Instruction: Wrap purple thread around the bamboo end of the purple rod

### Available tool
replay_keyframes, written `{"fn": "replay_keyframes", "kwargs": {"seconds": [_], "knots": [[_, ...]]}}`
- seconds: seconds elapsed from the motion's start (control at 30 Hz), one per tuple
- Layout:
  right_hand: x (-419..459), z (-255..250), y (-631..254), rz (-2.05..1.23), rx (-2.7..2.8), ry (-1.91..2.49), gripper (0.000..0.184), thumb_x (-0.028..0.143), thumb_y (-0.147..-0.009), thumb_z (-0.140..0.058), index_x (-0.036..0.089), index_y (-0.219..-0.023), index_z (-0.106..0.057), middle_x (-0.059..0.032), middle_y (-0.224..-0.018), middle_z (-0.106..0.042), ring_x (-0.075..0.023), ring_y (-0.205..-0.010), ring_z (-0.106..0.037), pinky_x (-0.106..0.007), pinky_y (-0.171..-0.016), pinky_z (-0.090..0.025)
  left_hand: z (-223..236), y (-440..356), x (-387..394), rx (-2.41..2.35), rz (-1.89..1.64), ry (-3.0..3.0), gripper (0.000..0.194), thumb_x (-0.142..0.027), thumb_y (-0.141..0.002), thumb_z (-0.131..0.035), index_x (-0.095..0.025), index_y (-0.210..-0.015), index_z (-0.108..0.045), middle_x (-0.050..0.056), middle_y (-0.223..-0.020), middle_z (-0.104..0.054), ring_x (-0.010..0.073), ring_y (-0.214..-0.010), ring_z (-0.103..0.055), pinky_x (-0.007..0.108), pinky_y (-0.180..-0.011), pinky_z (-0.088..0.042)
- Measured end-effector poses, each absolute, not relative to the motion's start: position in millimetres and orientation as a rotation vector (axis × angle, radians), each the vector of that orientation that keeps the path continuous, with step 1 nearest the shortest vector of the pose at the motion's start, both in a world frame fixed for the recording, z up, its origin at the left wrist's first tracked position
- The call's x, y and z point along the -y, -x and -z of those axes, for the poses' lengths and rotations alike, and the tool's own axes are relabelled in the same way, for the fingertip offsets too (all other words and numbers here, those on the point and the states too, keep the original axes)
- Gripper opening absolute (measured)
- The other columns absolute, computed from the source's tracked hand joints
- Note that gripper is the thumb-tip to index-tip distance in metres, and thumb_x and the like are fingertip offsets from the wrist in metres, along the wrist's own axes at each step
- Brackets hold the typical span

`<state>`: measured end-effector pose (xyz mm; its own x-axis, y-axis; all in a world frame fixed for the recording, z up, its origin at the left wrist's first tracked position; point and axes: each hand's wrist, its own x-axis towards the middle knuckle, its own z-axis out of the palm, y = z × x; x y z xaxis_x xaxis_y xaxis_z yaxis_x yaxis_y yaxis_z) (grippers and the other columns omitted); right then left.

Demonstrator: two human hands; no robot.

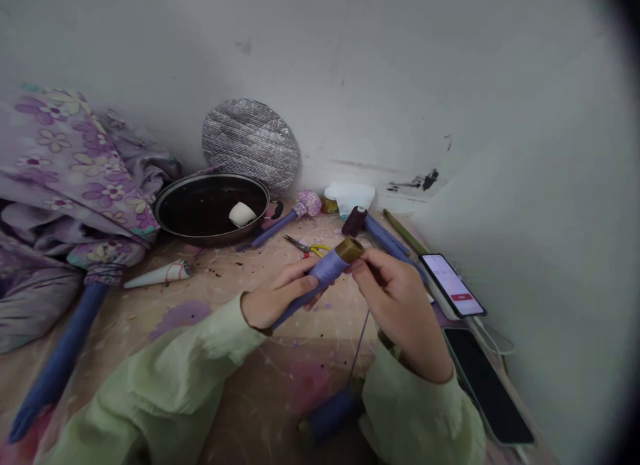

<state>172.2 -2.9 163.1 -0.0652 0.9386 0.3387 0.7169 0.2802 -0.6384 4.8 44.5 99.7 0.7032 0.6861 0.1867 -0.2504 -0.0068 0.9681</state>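
blue thread (pixel 327 270), olive-brown tube (pixel 346 250); the dim lower spool (pixel 333 413) seems blue.

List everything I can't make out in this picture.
All in the head view:
- Some fingers of the left hand: partly hidden behind the blue-wrapped tube.
- Upper end of the blue thread: hidden behind the right hand.
- Right side of the lower spool: dark, blurred, partly covered by the right sleeve.
- Writing on the lit phone: too small and blurred.
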Motion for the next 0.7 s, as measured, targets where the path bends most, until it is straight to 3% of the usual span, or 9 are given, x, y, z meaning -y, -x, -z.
{"fn": "replay_keyframes", "kwargs": {"seconds": [0.1, 0.23, 0.33, 0.43, 0.57, 0.7], "knots": [[2, -164, -174, -0.334, 1.834, 1.494, 0.027, 0.019, -0.084, -0.044, 0.018, -0.058, -0.042, 0.0048, -0.052, -0.043, -0.0090, -0.050, -0.040, -0.023, -0.049, -0.028, -104, -6, -41, -0.367, -0.712, -1.296, 0.021, -0.034, -0.082, -0.051, -0.016, -0.088, -0.043, 0.003, -0.085, -0.051, 0.0103, -0.058, -0.058, 0.023, -0.048, -0.047], [3, -164, -174, -0.306, 1.842, 1.485, 0.026, 0.019, -0.084, -0.044, 0.019, -0.058, -0.042, 0.0045, -0.051, -0.043, -0.0098, -0.050, -0.042, -0.024, -0.049, -0.029, -105, -7, -37, -0.318, -0.651, -1.224, 0.022, -0.031, -0.083, -0.053, -0.020, -0.088, -0.034, 0.002, -0.089, -0.057, 0.0137, -0.059, -0.064, 0.020, -0.039, -0.048], [3, -165, -174, -0.326, 1.838, 1.471, 0.026, 0.020, -0.085, -0.044, 0.019, -0.059, -0.044, 0.0037, -0.053, -0.047, -0.0104, -0.050, -0.045, -0.024, -0.049, -0.030, -104, -7, -39, -0.299, -0.697, -1.231, 0.023, -0.030, -0.083, -0.054, -0.021, -0.088, -0.033, -0.002, -0.071, -0.059, 0.0073, -0.040, -0.055, 0.014, -0.033, -0.039], [3, -165, -173, -0.354, 1.833, 1.461, 0.022, 0.019, -0.085, -0.044, 0.019, -0.064, -0.051, 0.0020, -0.058, -0.055, -0.0119, -0.055, -0.050, -0.024, -0.052, -0.034, -105, -8, -41, -0.339, -0.763, -1.231, 0.024, -0.029, -0.082, -0.057, -0.020, -0.091, -0.037, -0.008, -0.056, -0.050, 0.0009, -0.029, -0.036, 0.010, -0.028, -0.026], [3, -164, -173, -0.358, 1.811, 1.466, 0.018, 0.019, -0.085, -0.045, 0.019, -0.073, -0.059, 0.0003, -0.064, -0.060, -0.0133, -0.060, -0.054, -0.025, -0.057, -0.038, -108, -8, -45, -0.398, -0.797, -1.173, 0.027, -0.029, -0.076, -0.062, -0.016, -0.095, -0.046, -0.006, -0.058, -0.047, 0.0014, -0.035, -0.036, 0.012, -0.031, -0.028], [5, -163, -174, -0.348, 1.802, 1.495, 0.021, 0.022, -0.085, -0.044, 0.018, -0.071, -0.060, 0.0031, -0.054, -0.050, -0.0108, -0.050, -0.046, -0.025, -0.051, -0.034, -106, -4, -52, -0.305, -0.776, -1.066, 0.029, -0.035, -0.077, -0.051, -0.010, -0.094, -0.054, -0.003, -0.057, -0.045, 0.0038, -0.034, -0.037, 0.017, -0.031, -0.025]]}}
